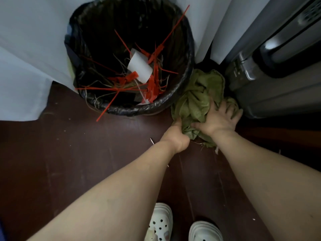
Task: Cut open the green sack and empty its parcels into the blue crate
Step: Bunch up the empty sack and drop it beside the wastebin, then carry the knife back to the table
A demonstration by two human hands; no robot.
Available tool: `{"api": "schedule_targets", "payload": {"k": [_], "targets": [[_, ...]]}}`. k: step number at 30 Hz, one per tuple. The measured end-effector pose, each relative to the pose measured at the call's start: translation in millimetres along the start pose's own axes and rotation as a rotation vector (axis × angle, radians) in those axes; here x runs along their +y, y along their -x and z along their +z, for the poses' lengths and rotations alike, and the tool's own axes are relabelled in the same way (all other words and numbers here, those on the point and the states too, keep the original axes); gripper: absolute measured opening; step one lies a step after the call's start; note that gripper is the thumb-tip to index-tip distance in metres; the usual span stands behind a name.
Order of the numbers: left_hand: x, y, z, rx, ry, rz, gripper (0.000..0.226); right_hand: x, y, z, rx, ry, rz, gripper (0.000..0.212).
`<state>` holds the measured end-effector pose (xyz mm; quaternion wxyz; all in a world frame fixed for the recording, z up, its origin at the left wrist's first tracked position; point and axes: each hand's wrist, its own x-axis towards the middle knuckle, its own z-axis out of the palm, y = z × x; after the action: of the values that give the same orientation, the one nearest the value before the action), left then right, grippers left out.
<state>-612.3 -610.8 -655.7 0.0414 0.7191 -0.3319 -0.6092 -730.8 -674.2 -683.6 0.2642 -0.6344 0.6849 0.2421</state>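
Observation:
The green sack lies crumpled and flat on the dark floor, wedged between a bin and a grey suitcase. My left hand grips its near lower edge with the fingers curled into the fabric. My right hand presses on top of the bundle with the fingers spread, the thumb tucked under a fold. No parcels and no blue crate are in view.
A round bin with a black liner stands just left of the sack, holding several red zip ties and a white label. A grey hard-shell suitcase stands to the right. White curtains hang behind. My white clogs stand below.

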Motion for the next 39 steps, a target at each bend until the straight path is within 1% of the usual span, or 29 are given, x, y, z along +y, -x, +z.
{"api": "schedule_targets", "payload": {"k": [2, 3, 4, 6, 7, 8, 9, 10, 11, 12, 13, 14, 15, 16, 18, 22, 27, 30, 32, 35, 37, 39], "targets": [[-8.3, 7.3, -1.5, 0.011, 0.012, -0.025, 0.074, -3.4, 9.7, -5.5, 0.02, -0.101, 0.012, 0.133], [-12.4, 12.3, -2.6, 0.022, 0.004, -0.048, 0.075, -6.3, 20.0, -6.0, 0.064, -0.168, 0.012, 0.136], [-16.8, 18.0, -4.2, 0.04, -0.008, -0.076, 0.075, -9.6, 33.1, -3.9, 0.133, -0.203, -0.004, 0.136], [-26.9, 29.4, -7.3, 0.085, -0.015, -0.145, 0.071, -13.2, 63.8, 12.7, 0.319, -0.149, -0.122, 0.128], [-31.9, 35.1, -9.2, 0.111, -0.017, -0.181, 0.067, -14.9, 80.0, 24.8, 0.426, -0.091, -0.226, 0.117], [-37.3, 40.5, -10.8, 0.137, -0.019, -0.217, 0.062, -17.4, 95.0, 38.4, 0.519, -0.044, -0.35, 0.1], [-43.3, 45.7, -12.7, 0.16, -0.026, -0.245, 0.057, -20.1, 107.4, 52.0, 0.571, -0.021, -0.473, 0.079], [-50.7, 50.1, -14.0, 0.176, -0.032, -0.27, 0.052, -22.7, 116.5, 64.6, 0.568, -0.006, -0.564, 0.057], [-59.0, 53.3, -15.5, 0.185, -0.035, -0.292, 0.049, -25.8, 122.6, 74.4, 0.496, -0.011, -0.609, 0.038], [-68.3, 55.3, -17.1, 0.19, -0.04, -0.312, 0.048, -29.5, 126.5, 80.7, 0.349, -0.031, -0.598, 0.025], [-78.9, 55.1, -18.4, 0.196, -0.048, -0.327, 0.048, -32.7, 127.1, 86.6, 0.182, -0.056, -0.542, 0.021], [-90.4, 53.2, -19.6, 0.2, -0.056, -0.342, 0.048, -35.7, 123.4, 93.3, 0.036, -0.063, -0.463, 0.023], [-102.2, 49.5, -20.5, 0.208, -0.064, -0.352, 0.049, -38.5, 116.3, 99.5, -0.057, -0.047, -0.384, 0.027], [-113.0, 45.6, -21.4, 0.212, -0.065, -0.362, 0.048, -41.9, 109.0, 105.2, -0.113, -0.035, -0.315, 0.031], [-131.3, 38.2, -23.0, 0.227, -0.056, -0.375, 0.046, -49.9, 96.2, 117.1, -0.155, -0.012, -0.24, 0.037], [-157.9, 25.3, -22.5, 0.238, -0.019, -0.36, 0.042, -63.1, 78.9, 140.3, -0.164, 0.109, -0.223, 0.048], [-176.2, 28.5, -22.0, 0.235, 0.012, -0.355, 0.043, -69.2, 70.7, 154.6, -0.177, 0.112, -0.239, 0.032], [-177.0, 46.3, -26.8, 0.264, 0.016, -0.377, 0.041, -70.5, 89.6, 143.7, -0.208, -0.014, -0.235, 0.029], [-169.8, 69.0, -32.6, 0.274, 0.039, -0.39, 0.039, -70.7, 111.3, 127.3, -0.25, -0.124, -0.224, 0.014], [-148.6, 116.4, -47.0, 0.276, 0.101, -0.382, 0.04, -73.1, 151.4, 89.9, -0.328, -0.301, -0.194, 0.033], [-133.8, 153.9, -62.1, 0.296, 0.148, -0.369, 0.037, -78.3, 182.7, 56.6, -0.367, -0.361, -0.202, 0.032], [-120.3, 198.0, -80.9, 0.325, 0.2, -0.375, 0.042, -87.7, 217.7, 21.7, -0.381, -0.395, -0.222, 0.031]]}}
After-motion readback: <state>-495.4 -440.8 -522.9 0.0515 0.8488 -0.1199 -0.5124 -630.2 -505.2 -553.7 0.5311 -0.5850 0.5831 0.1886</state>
